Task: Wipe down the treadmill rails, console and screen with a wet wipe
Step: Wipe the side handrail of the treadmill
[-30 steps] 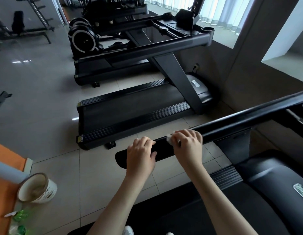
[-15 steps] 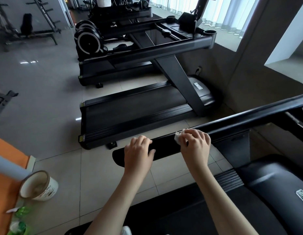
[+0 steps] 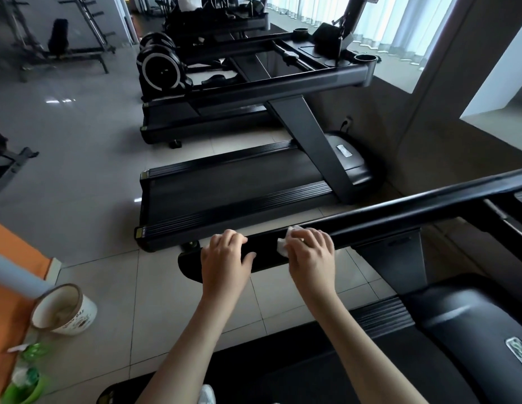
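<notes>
Over grey gym tiles [image 3: 154, 287], left hand [image 3: 224, 262] grips the rail [image 3: 399, 217]; right hand [image 3: 312, 255] clutches a wipe [image 3: 283, 246].

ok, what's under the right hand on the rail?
A white wet wipe, held against the black rail by the right hand. Only its crumpled edge shows past the fingers. The rest of it, and the rail surface beneath, is covered by the hand.

Treadmills, three: near treadmill [image 3: 399, 217], middle treadmill [image 3: 224, 188], far treadmill [image 3: 178, 118]. Hands, two: left hand [image 3: 224, 259], right hand [image 3: 313, 255]. One wipe [image 3: 283, 243]. One paper tub [image 3: 65, 312].
</notes>
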